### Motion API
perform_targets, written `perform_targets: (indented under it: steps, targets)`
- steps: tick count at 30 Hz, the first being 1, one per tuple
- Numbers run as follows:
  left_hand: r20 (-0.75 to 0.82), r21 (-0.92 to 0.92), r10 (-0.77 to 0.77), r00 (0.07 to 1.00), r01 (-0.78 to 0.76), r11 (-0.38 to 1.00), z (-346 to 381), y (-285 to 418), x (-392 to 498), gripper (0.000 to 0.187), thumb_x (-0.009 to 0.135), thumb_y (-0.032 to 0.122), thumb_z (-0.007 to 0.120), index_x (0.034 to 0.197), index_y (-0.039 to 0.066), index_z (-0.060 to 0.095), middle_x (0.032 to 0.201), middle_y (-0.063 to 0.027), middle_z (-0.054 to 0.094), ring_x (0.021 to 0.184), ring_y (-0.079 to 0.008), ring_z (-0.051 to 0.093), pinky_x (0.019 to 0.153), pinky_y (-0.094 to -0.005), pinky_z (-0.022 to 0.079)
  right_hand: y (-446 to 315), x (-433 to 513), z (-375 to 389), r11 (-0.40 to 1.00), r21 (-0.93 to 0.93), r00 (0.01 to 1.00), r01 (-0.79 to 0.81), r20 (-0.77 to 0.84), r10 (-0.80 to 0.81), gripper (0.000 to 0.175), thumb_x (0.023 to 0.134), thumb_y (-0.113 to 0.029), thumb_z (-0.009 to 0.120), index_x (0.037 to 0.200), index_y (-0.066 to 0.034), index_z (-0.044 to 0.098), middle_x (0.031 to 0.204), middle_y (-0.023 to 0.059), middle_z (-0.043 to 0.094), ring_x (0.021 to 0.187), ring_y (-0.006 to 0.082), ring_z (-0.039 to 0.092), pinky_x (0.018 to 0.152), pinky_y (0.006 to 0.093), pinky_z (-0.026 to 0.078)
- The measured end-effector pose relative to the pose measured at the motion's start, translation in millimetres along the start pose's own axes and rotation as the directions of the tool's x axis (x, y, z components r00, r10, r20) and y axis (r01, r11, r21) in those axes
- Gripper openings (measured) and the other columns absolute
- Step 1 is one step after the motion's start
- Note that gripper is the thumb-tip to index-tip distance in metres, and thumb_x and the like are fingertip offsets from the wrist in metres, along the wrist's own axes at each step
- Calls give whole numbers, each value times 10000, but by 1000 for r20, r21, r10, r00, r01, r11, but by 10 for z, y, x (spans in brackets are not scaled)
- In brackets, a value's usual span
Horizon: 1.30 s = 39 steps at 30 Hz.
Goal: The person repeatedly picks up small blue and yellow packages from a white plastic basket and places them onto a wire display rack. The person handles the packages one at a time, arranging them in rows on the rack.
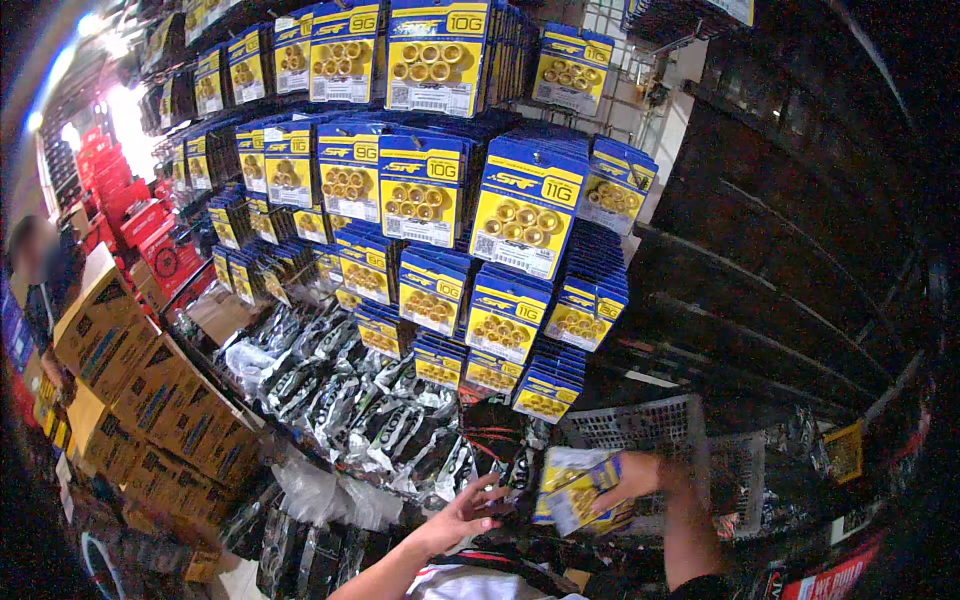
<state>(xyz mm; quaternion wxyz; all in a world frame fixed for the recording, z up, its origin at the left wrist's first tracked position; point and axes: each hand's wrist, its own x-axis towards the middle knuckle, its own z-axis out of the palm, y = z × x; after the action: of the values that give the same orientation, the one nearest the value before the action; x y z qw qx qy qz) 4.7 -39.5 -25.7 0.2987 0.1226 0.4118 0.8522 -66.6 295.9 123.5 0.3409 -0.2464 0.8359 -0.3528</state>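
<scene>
My right hand (634,484) grips a small bundle of yellow-and-blue carded packs (574,495), fanned out and somewhat blurred. Brass-coloured rings show through the front of the packs. To the left of the bundle, my left hand (469,517) is held in the air with its fingers apart and nothing in it. Above both hands, rows of similar carded packs (529,202) hang from hooks on a wire grid, many deep. Their header cards are blue and bear writing. The lowest hanging stack (547,394) is just above the bundle.
Many black items in clear plastic wrap (375,420) lie beneath the display. Brown cardboard boxes (150,390) are stacked at left, with a person (41,277) beyond them. Red boxes (161,251) stand farther back. A grey plastic crate (637,424) is behind my right hand.
</scene>
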Motion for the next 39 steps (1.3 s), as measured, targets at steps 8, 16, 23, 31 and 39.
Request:
perform_targets:
  steps: [8,16,23,31,39]
  targets:
    - [-331,-58,-378,865,381,923,61,89,-61,505,852,168,777,1279,38,542,1134,-76,676,1042,-217,648,933,-375,504,-140,798,1107,957,281,993,-67,114,36,436,785,-318,840,1105,-64,687,944,16,719,810,106,619,787,295,518]
    - [-419,-125,-208,884,171,977,-63,-130,-275,457,875,104,713,1287,24,531,1186,-104,665,1032,-221,673,904,-405,553,38,821,1063,976,214,971,45,222,-93,744,771,-334,851,1347,-27,495,1169,87,659,1021,132,601,892,302,500]
    - [-234,-180,-298,925,260,949,-198,-447,-293,411,866,93,723,1248,43,580,1156,-64,681,1015,-185,667,906,-404,552,524,865,1052,942,235,908,239,289,-302,990,786,-208,834,1520,21,211,1391,142,511,1240,170,485,1055,347,425]
    - [-387,-110,-224,895,197,974,-196,-293,-276,385,829,49,731,1191,19,601,1081,-82,700,949,-196,683,871,-393,563,277,628,894,999,-28,934,31,356,-19,654,918,-244,669,1467,-49,374,1272,190,603,1101,261,600,950,380,486]
    - [-380,-240,-155,912,65,969,-401,-168,-291,649,725,209,742,1310,34,521,1156,-128,665,999,-297,688,880,-479,580,431,136,553,986,164,986,-20,168,-8,275,977,-243,629,1120,-9,611,932,63,673,859,127,596,743,311,503]
